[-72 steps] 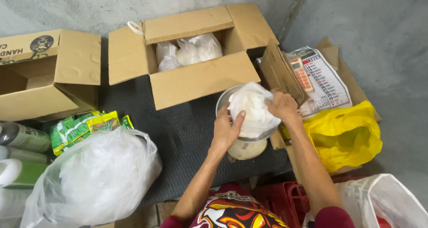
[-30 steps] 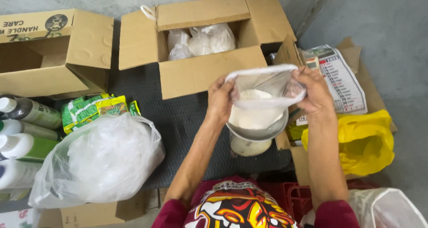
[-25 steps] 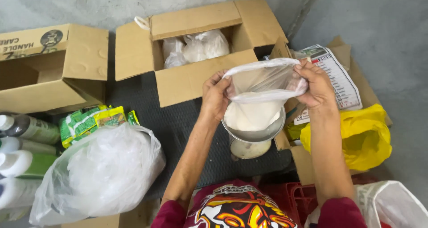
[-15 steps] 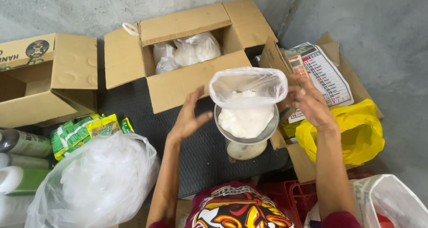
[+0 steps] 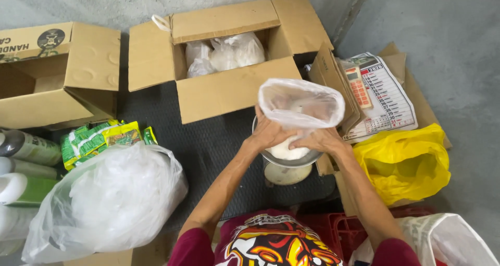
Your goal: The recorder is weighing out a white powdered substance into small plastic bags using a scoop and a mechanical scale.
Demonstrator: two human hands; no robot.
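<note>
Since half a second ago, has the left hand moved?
Yes. The left hand has moved right, away from the open cardboard box, onto the clear bag over the metal bowl.

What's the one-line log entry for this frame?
left hand: gripping clear bag | right hand: gripping same bag | bag: white powder, in metal bowl
</note>
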